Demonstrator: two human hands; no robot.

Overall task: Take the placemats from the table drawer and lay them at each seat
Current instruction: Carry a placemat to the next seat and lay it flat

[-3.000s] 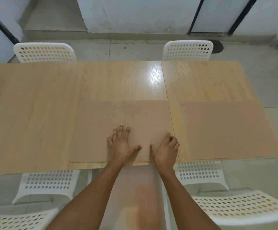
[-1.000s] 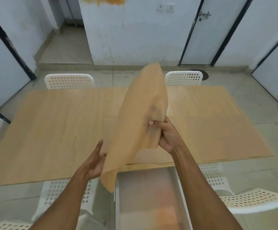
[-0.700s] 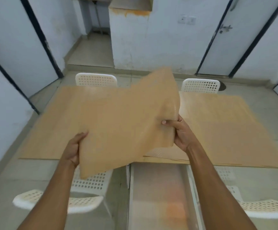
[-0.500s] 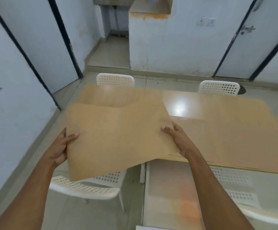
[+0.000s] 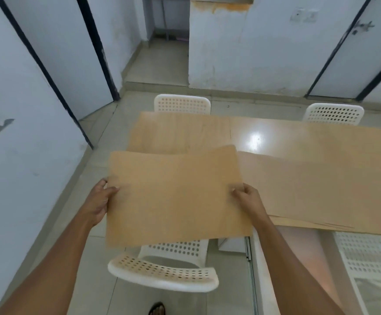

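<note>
Both hands grip one placemat (image 5: pixel 175 196) flat between them above the worktop's (image 5: pixel 298 137) near left corner; left hand (image 5: pixel 97 202) pinches its left edge; right hand (image 5: pixel 249 201) its right edge.

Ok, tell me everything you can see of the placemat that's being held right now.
The placemat is a thin, tan rectangular sheet, matte, looking like flexible plastic or card; any surface pattern is too blurred to tell. It is held roughly flat, slightly tilted, above the near-left chair and the table's left end. The left hand grips its left edge and the right hand its right edge, thumbs on top. Nothing else appears to touch it; it hides the table's near-left corner.
</note>
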